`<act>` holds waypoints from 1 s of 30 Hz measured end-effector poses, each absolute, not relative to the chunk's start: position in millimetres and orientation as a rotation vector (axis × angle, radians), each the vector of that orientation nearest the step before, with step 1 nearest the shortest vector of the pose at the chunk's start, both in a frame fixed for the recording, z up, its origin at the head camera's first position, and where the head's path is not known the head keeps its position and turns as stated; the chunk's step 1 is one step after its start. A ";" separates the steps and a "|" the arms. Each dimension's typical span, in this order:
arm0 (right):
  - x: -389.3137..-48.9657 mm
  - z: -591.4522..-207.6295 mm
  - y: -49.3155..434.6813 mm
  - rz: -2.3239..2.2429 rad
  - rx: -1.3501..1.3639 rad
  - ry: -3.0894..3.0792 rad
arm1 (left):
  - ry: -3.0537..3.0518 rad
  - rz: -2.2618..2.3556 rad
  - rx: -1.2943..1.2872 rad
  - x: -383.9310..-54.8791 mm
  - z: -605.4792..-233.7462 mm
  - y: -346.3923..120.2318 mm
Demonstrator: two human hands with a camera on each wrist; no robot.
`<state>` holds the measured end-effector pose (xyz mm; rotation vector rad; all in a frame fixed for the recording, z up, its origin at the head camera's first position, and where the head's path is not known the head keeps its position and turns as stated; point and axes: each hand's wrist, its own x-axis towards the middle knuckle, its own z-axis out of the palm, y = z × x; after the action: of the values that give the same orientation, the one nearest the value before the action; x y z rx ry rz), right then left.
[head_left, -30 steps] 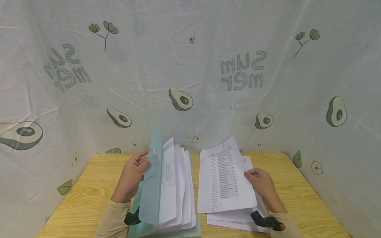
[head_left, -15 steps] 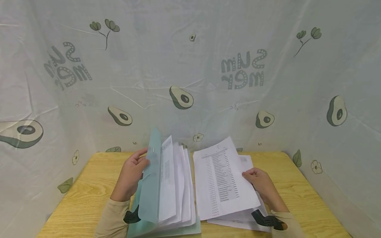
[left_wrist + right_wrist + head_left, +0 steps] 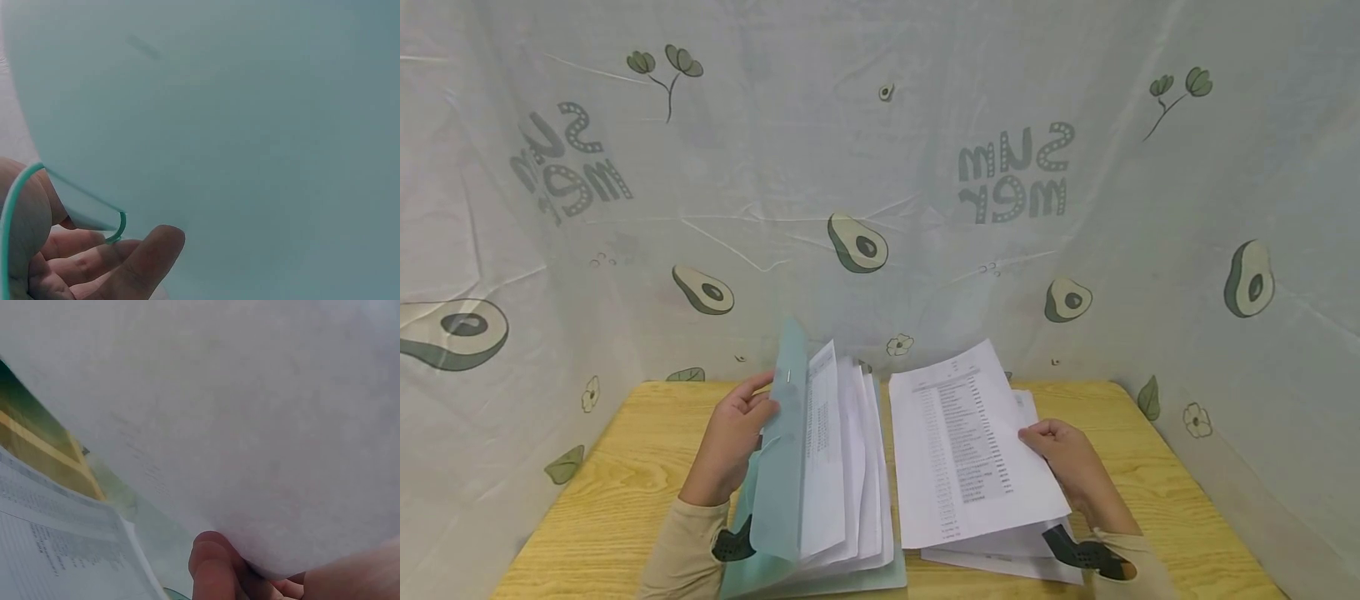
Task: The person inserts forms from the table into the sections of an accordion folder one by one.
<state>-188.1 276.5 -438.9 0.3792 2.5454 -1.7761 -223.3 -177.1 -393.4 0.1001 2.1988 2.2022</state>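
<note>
A light green folder (image 3: 780, 467) stands partly opened at the table's middle left, its front flap tilted up and several white papers (image 3: 826, 492) fanned inside. My left hand (image 3: 735, 437) holds that flap at its left edge; in the left wrist view the thumb presses the green plastic and a green elastic cord (image 3: 7, 231) loops by the fingers. On the right, my right hand (image 3: 1063, 458) pinches a printed sheet (image 3: 970, 450) by its right edge, raised and tilted above other papers (image 3: 1011, 558) on the table. The sheet's back fills most of the right wrist view.
The wooden table (image 3: 655, 442) has its far edge against a hanging pale curtain (image 3: 880, 167) printed with avocados and lettering. The loose papers lie right of the folder, with a narrow strip of table between them.
The printed sheet first swung left toward the folder, then shifted slightly back right with my right hand. My left hand and the folder have stayed nearly still.
</note>
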 end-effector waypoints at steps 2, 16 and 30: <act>-187.9 -438.0 277.5 -1.788 0.376 2.539 | 2.199 2.205 0.102 -223.5 -393.5 -177.0; -192.1 -448.2 268.4 -1.766 0.385 2.535 | 2.192 2.201 0.106 -223.7 -394.3 -175.8; -191.8 -450.5 275.0 -1.779 0.372 2.502 | 2.192 2.196 0.101 -223.2 -395.1 -173.4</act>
<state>-191.8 275.0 -450.5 0.3718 2.5025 -1.7788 -223.2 -173.4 -395.1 0.1011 2.1919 2.1960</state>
